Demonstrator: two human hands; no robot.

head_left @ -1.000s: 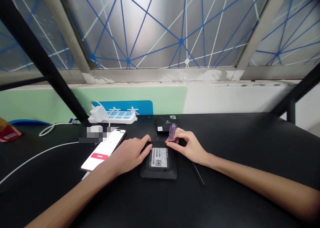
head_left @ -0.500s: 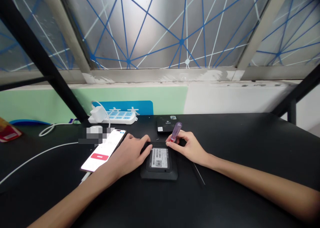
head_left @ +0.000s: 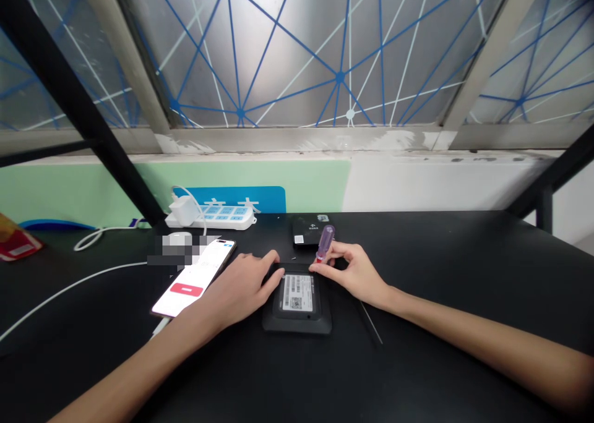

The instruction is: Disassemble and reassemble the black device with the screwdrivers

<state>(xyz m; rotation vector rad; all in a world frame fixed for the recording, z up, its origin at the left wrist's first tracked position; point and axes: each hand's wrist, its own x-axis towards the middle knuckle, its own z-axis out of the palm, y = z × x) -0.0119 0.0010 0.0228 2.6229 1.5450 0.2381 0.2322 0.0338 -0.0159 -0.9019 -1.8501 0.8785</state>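
Observation:
A black box-like device [head_left: 297,324] with a white barcode label [head_left: 298,293] lies on the table in front of me. My left hand [head_left: 248,284] holds its far left corner, the thumb on the casing and the index finger behind the edge. Over at the far right corner, my right hand [head_left: 348,267] pinches a screwdriver with a clear purple handle [head_left: 326,240]. The screwdriver leans slightly, handle up; its tip is hidden by the fingers. A tiny screw-like piece [head_left: 293,258] lies just beyond the device. A thin metal rod [head_left: 371,324] rests below my right wrist.
A second black box [head_left: 306,232] lies behind the device. On the left are a lit phone [head_left: 195,281] with a cable, a white power strip [head_left: 232,217] with a plugged charger [head_left: 184,211], and a red packet [head_left: 16,243]. Black frame bars [head_left: 97,126] rise at both sides.
The screwdriver handle stands slightly more upright and has turned a little in my right fingers. My left hand keeps its place on the device. The whole view has shifted very slightly.

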